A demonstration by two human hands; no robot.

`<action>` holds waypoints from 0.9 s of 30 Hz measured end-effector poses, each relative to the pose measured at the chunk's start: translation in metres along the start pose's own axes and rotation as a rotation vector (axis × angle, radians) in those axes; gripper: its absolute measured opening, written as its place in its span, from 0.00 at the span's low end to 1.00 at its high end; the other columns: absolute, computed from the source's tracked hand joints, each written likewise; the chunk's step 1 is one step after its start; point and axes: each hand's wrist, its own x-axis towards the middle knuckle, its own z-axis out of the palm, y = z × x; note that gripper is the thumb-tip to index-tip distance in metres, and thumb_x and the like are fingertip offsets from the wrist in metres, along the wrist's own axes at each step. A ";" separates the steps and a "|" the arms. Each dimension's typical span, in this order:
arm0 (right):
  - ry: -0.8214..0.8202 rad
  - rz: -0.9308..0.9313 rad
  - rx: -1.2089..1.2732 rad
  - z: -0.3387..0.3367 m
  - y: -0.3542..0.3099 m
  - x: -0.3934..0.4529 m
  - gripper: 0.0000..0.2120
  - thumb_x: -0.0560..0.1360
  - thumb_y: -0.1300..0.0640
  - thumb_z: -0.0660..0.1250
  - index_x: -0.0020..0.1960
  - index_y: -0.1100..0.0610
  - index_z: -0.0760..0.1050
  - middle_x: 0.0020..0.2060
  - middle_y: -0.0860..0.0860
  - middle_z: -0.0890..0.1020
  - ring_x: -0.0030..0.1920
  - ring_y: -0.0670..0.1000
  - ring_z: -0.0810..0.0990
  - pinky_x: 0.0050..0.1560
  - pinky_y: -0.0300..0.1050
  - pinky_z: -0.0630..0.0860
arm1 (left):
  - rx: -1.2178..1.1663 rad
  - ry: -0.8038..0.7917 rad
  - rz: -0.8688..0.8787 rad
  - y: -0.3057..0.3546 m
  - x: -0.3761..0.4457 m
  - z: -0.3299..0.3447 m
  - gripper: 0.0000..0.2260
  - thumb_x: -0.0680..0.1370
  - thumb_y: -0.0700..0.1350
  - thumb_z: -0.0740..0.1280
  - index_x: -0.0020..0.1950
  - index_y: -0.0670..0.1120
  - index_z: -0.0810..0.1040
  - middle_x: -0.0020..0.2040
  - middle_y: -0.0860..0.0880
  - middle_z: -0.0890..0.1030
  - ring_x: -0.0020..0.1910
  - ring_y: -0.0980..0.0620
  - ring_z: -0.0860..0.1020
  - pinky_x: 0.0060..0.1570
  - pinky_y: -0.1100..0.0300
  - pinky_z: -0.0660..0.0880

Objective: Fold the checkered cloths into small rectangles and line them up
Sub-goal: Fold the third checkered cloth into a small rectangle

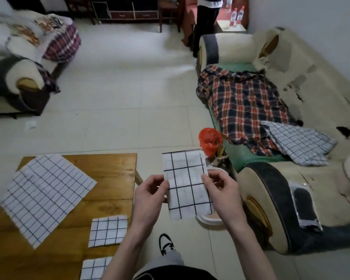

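Both forearms bare, raised in front of the body. Left hand (150,190) and right hand (220,188) level, fingers curled, each pinching one side edge of a folded cloth (187,184).

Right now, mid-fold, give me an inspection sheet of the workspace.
Surface: wooden table, low, at left.
Job's things: held cloth, a folded strip in the air; unfolded cloth flat on the table; two folded cloths lined up near its right edge; another checkered cloth on the sofa.
Clutter: plaid shirt, orange bag.
Grippers: left hand and right hand pinch the strip's sides.
Cables: nothing seen.
Surroundings: tiled floor, second sofa, someone standing beyond.
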 end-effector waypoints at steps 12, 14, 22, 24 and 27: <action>-0.254 -0.069 -0.046 0.112 -0.038 0.116 0.01 0.80 0.55 0.73 0.49 0.50 0.82 0.40 0.44 0.85 0.40 0.42 0.81 0.44 0.37 0.77 | -0.109 0.337 -0.057 0.008 0.087 -0.051 0.07 0.82 0.36 0.69 0.56 0.44 0.85 0.51 0.44 0.87 0.53 0.39 0.84 0.53 0.39 0.83; -0.304 -0.079 -0.054 0.132 -0.042 0.133 0.01 0.80 0.54 0.72 0.49 0.50 0.82 0.41 0.43 0.85 0.40 0.44 0.81 0.43 0.40 0.78 | -0.108 0.389 -0.050 0.010 0.100 -0.060 0.07 0.82 0.36 0.69 0.56 0.45 0.85 0.50 0.43 0.87 0.53 0.37 0.83 0.53 0.36 0.82; -0.612 -0.097 -0.104 0.216 -0.061 0.203 0.03 0.81 0.54 0.71 0.49 0.50 0.82 0.43 0.46 0.86 0.41 0.50 0.82 0.42 0.42 0.79 | -0.137 0.658 -0.080 0.011 0.160 -0.097 0.07 0.82 0.37 0.69 0.54 0.46 0.85 0.42 0.50 0.84 0.40 0.51 0.80 0.46 0.53 0.81; -0.698 -0.097 -0.124 0.232 -0.066 0.220 0.03 0.81 0.54 0.71 0.48 0.50 0.82 0.43 0.47 0.86 0.42 0.51 0.82 0.41 0.41 0.78 | -0.153 0.724 -0.099 0.013 0.172 -0.102 0.08 0.82 0.36 0.69 0.52 0.47 0.84 0.39 0.52 0.81 0.38 0.54 0.77 0.43 0.58 0.78; -0.801 -0.099 -0.157 0.255 -0.072 0.242 0.03 0.81 0.53 0.71 0.49 0.50 0.82 0.42 0.48 0.85 0.42 0.52 0.82 0.43 0.44 0.79 | -0.195 0.787 -0.119 0.015 0.186 -0.105 0.09 0.82 0.34 0.69 0.51 0.48 0.84 0.40 0.52 0.84 0.40 0.54 0.79 0.45 0.61 0.79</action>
